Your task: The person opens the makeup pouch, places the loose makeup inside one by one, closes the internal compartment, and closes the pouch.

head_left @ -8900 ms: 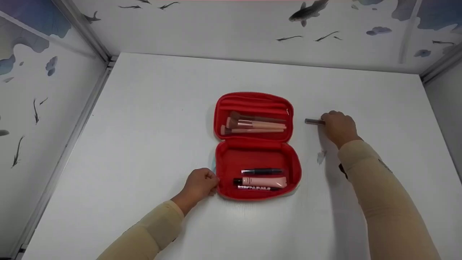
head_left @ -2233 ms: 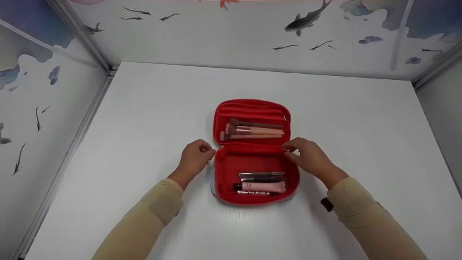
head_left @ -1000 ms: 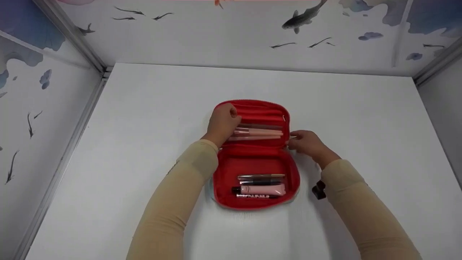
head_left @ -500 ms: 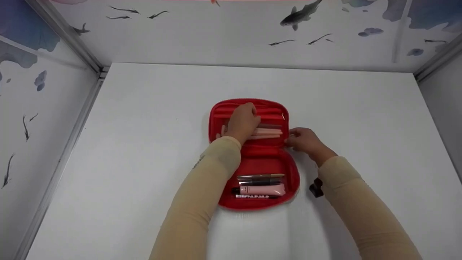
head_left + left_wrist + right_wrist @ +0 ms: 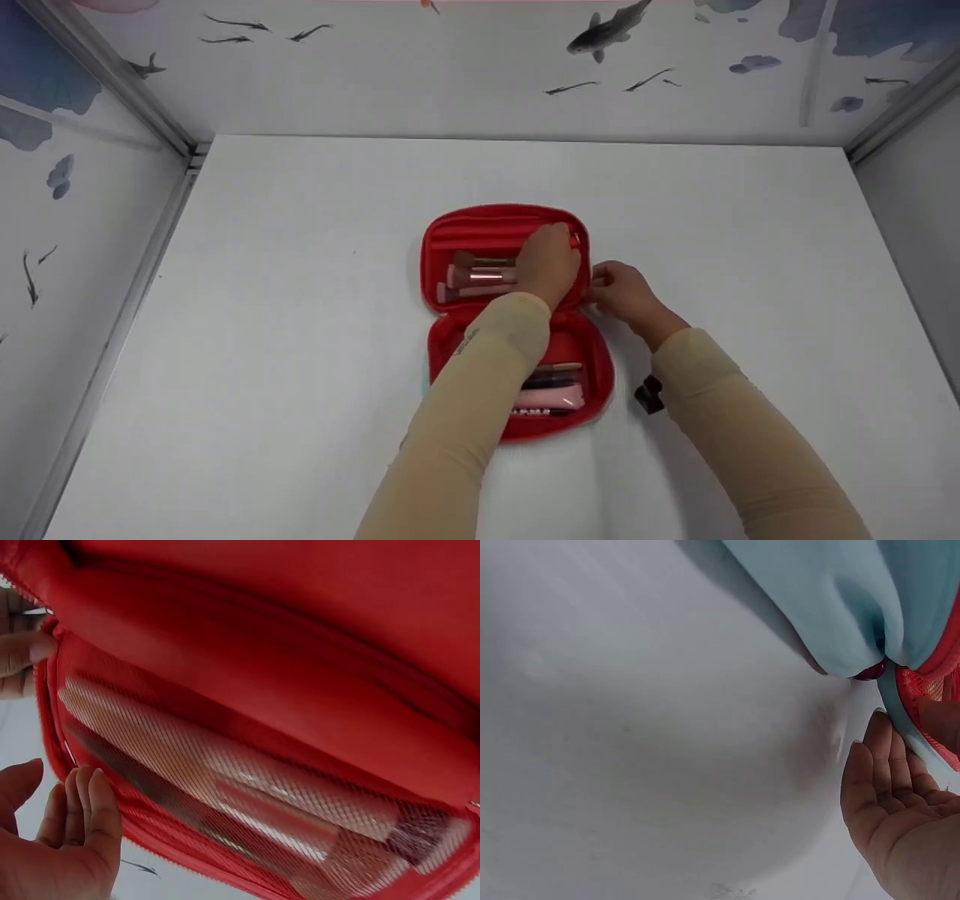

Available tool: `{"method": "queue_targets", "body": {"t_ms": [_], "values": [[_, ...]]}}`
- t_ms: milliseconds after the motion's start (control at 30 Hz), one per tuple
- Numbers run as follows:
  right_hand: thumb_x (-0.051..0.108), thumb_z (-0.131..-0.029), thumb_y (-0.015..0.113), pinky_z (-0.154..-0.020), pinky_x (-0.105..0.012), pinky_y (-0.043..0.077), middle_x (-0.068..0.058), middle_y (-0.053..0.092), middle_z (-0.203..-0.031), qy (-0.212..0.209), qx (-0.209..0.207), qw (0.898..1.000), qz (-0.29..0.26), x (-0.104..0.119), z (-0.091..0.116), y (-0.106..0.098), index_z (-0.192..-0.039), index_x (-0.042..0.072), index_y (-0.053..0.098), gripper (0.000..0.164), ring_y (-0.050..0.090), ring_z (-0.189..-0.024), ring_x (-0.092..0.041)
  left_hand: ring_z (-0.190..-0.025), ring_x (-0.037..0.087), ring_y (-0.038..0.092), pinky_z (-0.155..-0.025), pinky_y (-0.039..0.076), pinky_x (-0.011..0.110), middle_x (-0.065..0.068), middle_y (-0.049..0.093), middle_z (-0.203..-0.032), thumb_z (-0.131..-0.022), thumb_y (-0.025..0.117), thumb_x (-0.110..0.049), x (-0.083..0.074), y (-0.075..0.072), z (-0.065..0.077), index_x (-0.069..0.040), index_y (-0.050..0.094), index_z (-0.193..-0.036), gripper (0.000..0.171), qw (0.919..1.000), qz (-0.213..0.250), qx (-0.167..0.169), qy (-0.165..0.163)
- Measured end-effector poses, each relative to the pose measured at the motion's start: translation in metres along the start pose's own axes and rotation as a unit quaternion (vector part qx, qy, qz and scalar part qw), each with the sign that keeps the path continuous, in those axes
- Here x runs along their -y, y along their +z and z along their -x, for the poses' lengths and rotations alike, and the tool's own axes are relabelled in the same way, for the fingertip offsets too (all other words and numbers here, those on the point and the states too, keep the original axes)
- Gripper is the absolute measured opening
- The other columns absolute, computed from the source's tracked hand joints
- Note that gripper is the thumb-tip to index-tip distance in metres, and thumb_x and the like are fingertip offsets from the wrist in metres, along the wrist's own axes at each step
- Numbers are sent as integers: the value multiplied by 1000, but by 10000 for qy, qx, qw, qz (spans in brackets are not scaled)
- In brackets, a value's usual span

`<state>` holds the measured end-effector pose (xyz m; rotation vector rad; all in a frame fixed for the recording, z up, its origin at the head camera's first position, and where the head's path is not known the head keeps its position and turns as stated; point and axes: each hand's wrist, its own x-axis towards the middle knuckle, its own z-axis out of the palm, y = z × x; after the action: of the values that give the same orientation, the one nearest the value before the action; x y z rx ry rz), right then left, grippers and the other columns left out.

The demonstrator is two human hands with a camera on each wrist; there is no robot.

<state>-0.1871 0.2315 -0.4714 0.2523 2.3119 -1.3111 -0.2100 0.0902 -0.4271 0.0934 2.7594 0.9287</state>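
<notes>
A red-lined makeup case (image 5: 480,234) lies open on the white table, its lid half away from the person. Behind the lid's mesh pocket lie several makeup brushes (image 5: 262,802). My left hand (image 5: 551,262) is over the right end of that pocket, covering the brush handles; in the left wrist view its bent fingertips are at the lid's edge, thumb apart. My right hand (image 5: 907,817) pinches the lid's right edge, thumb on the red rim and fingers along the pale blue outside. In the near half are a pink tube (image 5: 559,397) and slim cosmetic pens (image 5: 559,369), partly behind the left sleeve.
White table (image 5: 300,337) surrounds the case on every side. Panels printed with fish (image 5: 604,34) stand along the back and left edges. A small black object (image 5: 649,394) shows beside the right sleeve.
My left hand has crossed from the case's left side over the lid to its right end. The right hand, which held a slim pen earlier, now grips the lid's edge; the pen lies in the case.
</notes>
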Motion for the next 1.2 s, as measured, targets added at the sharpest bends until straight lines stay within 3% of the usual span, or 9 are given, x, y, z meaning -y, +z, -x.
{"method": "queue_targets", "body": {"t_ms": [367, 600, 767, 1033, 1200], "values": [[9, -90, 62, -73, -29, 46, -15, 58, -101, -564, -400, 9965, 465, 8, 8, 6, -115, -2, 53, 28, 51, -87, -22, -96, 17, 63, -82, 54, 30, 5, 67, -101, -98, 54, -23, -7, 5, -1, -10, 65, -109, 20, 9962, 317, -685, -436], [11, -92, 62, -79, -33, 48, -17, 59, -104, -731, -583, 9924, 795, 9, 13, 8, -118, -2, 53, 31, 52, -90, -25, -93, 18, 64, -78, 54, 31, 6, 67, -98, -98, 54, -22, -13, 5, -1, -9, 66, -104, 19, 9950, 345, -804, -485], [7, -91, 60, -75, -32, 45, -18, 60, -101, -1028, -769, 9880, 864, 6, 15, 10, -116, -3, 54, 27, 53, -89, -25, -88, 17, 63, -76, 53, 30, 5, 66, -93, -97, 52, -16, -17, 5, -1, -8, 66, -98, 16, 9935, 601, -823, -513], [4, -92, 57, -80, -38, 49, -20, 62, -104, -1335, -984, 9816, 948, 3, 20, 11, -115, -5, 54, 24, 60, -99, -30, -83, 16, 64, -73, 54, 30, 5, 67, -88, -99, 51, -17, -24, 7, 0, -9, 67, -93, 18, 9907, 792, -891, -654], [6, -93, 56, -82, -39, 50, -19, 62, -104, -1321, -987, 9818, 946, 3, 21, 11, -117, -4, 54, 25, 59, -97, -29, -80, 15, 63, -71, 54, 29, 4, 67, -86, -98, 51, -16, -24, 8, 0, -9, 67, -91, 18, 9894, 898, -888, -717]]}}
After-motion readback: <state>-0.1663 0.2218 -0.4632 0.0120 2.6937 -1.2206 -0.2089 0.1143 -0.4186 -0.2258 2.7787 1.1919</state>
